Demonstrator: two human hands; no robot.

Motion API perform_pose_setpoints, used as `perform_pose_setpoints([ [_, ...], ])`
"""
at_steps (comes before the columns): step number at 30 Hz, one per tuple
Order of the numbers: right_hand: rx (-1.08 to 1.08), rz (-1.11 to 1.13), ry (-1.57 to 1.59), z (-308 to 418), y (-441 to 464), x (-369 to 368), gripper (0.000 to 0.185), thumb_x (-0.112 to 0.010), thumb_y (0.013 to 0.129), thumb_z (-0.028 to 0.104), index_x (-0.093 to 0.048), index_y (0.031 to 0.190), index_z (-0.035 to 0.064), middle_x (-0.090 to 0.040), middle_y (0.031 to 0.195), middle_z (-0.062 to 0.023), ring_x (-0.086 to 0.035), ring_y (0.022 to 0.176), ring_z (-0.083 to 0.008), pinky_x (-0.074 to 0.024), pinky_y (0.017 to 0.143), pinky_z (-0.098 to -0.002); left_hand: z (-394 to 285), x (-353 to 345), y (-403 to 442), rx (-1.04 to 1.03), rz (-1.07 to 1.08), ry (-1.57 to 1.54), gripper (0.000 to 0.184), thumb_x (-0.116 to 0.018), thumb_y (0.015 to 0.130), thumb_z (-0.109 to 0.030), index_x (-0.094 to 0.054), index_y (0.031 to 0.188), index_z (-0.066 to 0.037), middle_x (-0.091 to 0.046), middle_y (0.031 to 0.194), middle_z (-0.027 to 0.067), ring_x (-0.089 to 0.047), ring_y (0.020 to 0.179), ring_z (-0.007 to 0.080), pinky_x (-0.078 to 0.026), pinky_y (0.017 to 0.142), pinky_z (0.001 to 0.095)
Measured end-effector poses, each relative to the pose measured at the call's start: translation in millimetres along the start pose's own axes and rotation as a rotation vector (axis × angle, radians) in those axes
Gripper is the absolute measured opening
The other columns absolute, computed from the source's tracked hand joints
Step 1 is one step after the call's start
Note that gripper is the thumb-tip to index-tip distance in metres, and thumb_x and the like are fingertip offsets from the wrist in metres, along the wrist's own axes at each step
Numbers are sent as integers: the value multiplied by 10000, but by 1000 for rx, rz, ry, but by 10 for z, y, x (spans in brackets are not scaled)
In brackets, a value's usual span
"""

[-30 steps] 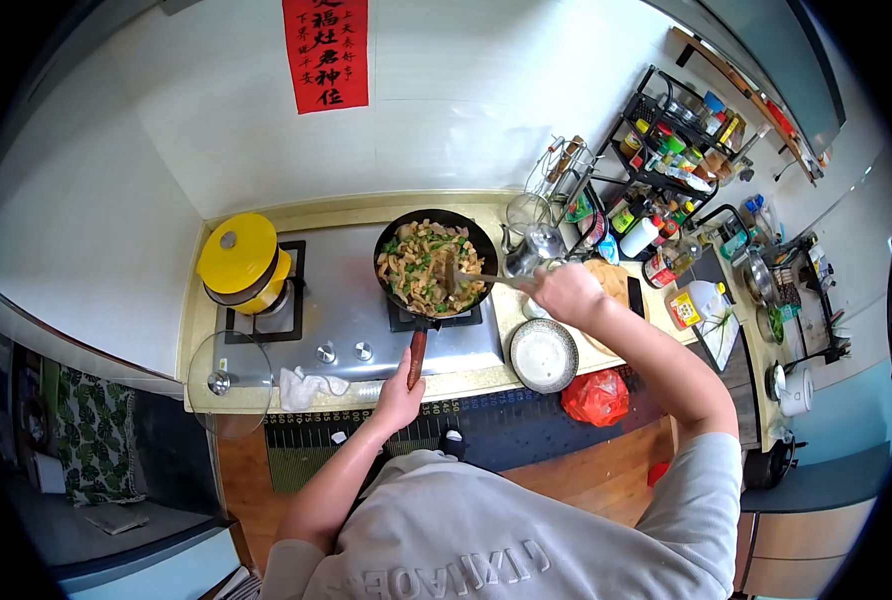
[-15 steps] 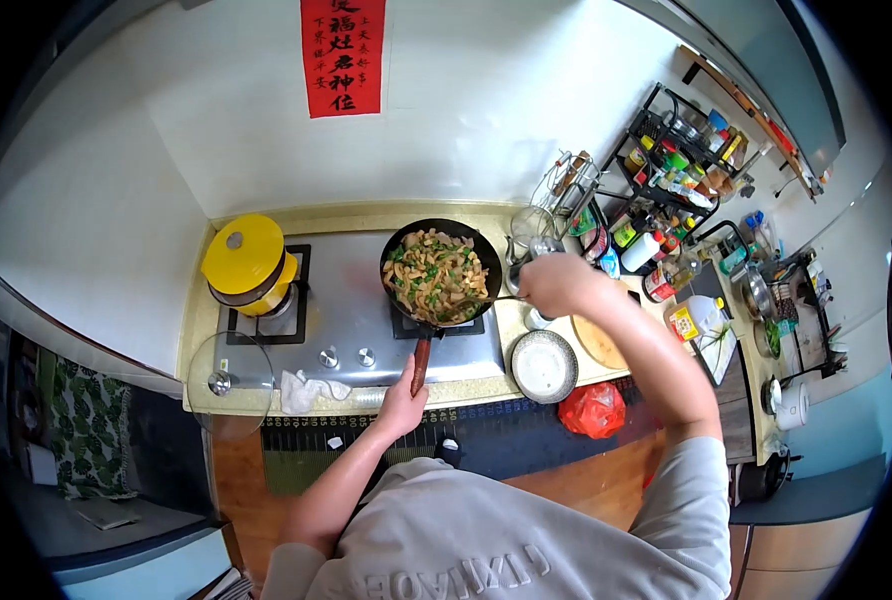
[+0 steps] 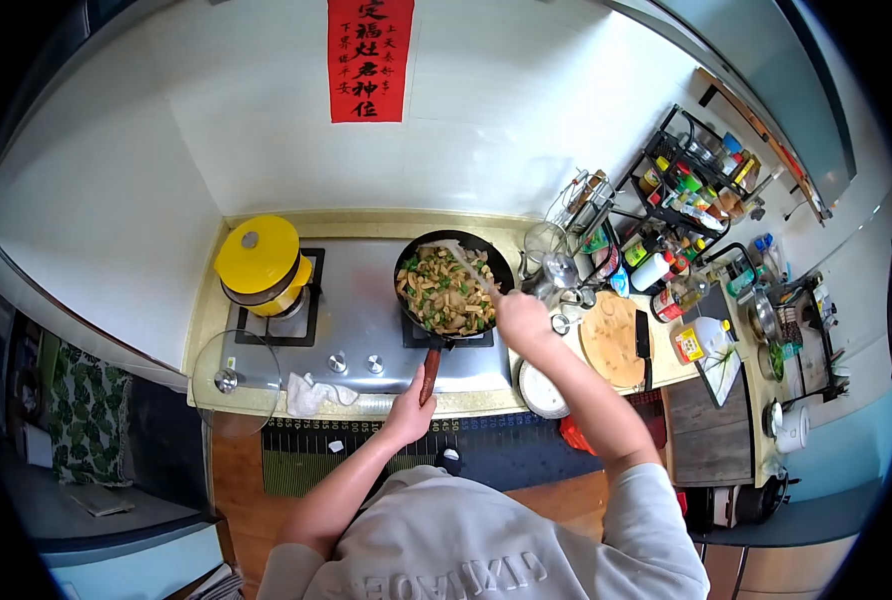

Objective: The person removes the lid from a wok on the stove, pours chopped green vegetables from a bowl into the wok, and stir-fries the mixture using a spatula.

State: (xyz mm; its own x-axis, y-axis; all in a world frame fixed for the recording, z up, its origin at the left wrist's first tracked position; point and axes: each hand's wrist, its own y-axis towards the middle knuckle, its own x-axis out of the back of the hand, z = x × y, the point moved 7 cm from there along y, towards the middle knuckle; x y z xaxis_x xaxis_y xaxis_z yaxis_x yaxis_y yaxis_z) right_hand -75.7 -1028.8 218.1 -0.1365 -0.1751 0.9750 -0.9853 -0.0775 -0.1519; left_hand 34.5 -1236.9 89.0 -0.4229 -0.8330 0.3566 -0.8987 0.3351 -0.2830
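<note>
A black frying pan (image 3: 436, 338) sits on the right burner, filled with chopped pale pieces and green bits (image 3: 444, 295). My left hand (image 3: 409, 412) is closed round the pan's reddish-brown handle (image 3: 431, 372). Over the pan's right edge, my right hand (image 3: 522, 322) grips the handle end of a spatula (image 3: 471, 268), whose blade reaches the far side of the pan above the food. My right forearm partly covers a speckled plate (image 3: 540, 392) on the counter's front edge.
A yellow pot (image 3: 258, 255) stands on the left burner. A glass lid (image 3: 236, 400) and a white cloth (image 3: 316, 395) lie at the front edge. To the right are a round cutting board (image 3: 608, 340), a knife (image 3: 643, 335), an oil jug (image 3: 701, 340) and a bottle rack (image 3: 686, 180).
The spatula has swung from the pan's right side to its far side. My right hand has moved left and down, uncovering the cutting board and knife. My left hand keeps hold of the handle.
</note>
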Motion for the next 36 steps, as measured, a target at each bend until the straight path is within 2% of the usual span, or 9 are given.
perform_pose_setpoints([
  [2, 38, -8, -41, 161, 34, -217, 427, -466, 984, 98, -548, 1403, 99, -719, 924, -146, -731, 818, -309, -601, 717, -402, -25, 16, -14, 16, 12, 11, 759, -583, 979, -185, -164, 1602, -78, -652, 932, 205, -640, 812, 274, -502, 794, 346],
  [5, 54, 49, 12, 99, -36, -392, 282, -499, 956, 117, -693, 1145, 40, -743, 942, -154, -741, 834, -304, -604, 718, -400, -18, 18, -14, 35, 24, 21, 755, -586, 979, -189, -172, 1601, -82, -656, 957, 220, -652, 844, 285, -503, 813, 350],
  [10, 160, 137, -96, -115, -265, 308, 225, -517, 952, 133, -730, 989, 73, -745, 937, -119, -739, 875, -299, -600, 744, -400, 3, 7, 3, 15, 12, 28, 749, -595, 978, -194, -188, 1597, -83, -673, 1033, 242, -681, 950, 321, -504, 860, 365],
  [15, 137, 90, -205, -428, -634, 1072, 185, -562, 914, 96, -737, 975, 104, -739, 905, -120, -739, 862, -283, -596, 733, -409, 70, 1, 32, 5, -2, 1, 749, -592, 980, -194, -185, 1600, -89, -670, 1051, 241, -674, 946, 317, -503, 858, 360],
  [19, 119, 80, -199, -449, -901, 1244, 182, -566, 900, 77, -746, 911, 107, -739, 887, -103, -739, 855, -276, -596, 723, -405, 54, 1, 17, 11, 8, 25, 754, -587, 980, -192, -174, 1604, -92, -669, 1043, 235, -669, 927, 306, -503, 855, 351],
  [23, 130, 60, -165, -426, -606, 725, 186, -562, 924, 115, -746, 912, 94, -739, 891, -102, -739, 850, -267, -596, 718, -404, 27, 7, 5, 28, 17, 10, 755, -585, 980, -190, -172, 1605, -96, -665, 1029, 230, -665, 914, 301, -503, 849, 349],
  [27, -11, -92, 87, -570, -621, 848, 228, -529, 964, 163, -731, 938, 61, -721, 875, -179, -720, 881, -341, -579, 779, -461, 60, 5, 25, 13, 7, 19, 750, -582, 979, -189, -177, 1604, -101, -665, 1021, 227, -665, 911, 298, -503, 849, 348],
  [28, -32, -37, 164, -643, -679, 916, 233, -514, 971, 174, -718, 988, 62, -706, 877, -209, -707, 874, -379, -566, 805, -493, 65, 2, 23, 17, 6, 20, 748, -582, 979, -189, -178, 1604, -102, -665, 1021, 226, -665, 911, 297, -503, 850, 348],
  [36, -142, -80, 209, -690, -669, 306, 246, -473, 913, 49, -663, 1055, -21, -693, 897, -269, -688, 910, -429, -554, 808, -524, 118, -18, 42, -8, -16, 17, 752, -584, 977, -184, -175, 1603, -100, -669, 984, 214, -666, 872, 281, -508, 823, 346],
])
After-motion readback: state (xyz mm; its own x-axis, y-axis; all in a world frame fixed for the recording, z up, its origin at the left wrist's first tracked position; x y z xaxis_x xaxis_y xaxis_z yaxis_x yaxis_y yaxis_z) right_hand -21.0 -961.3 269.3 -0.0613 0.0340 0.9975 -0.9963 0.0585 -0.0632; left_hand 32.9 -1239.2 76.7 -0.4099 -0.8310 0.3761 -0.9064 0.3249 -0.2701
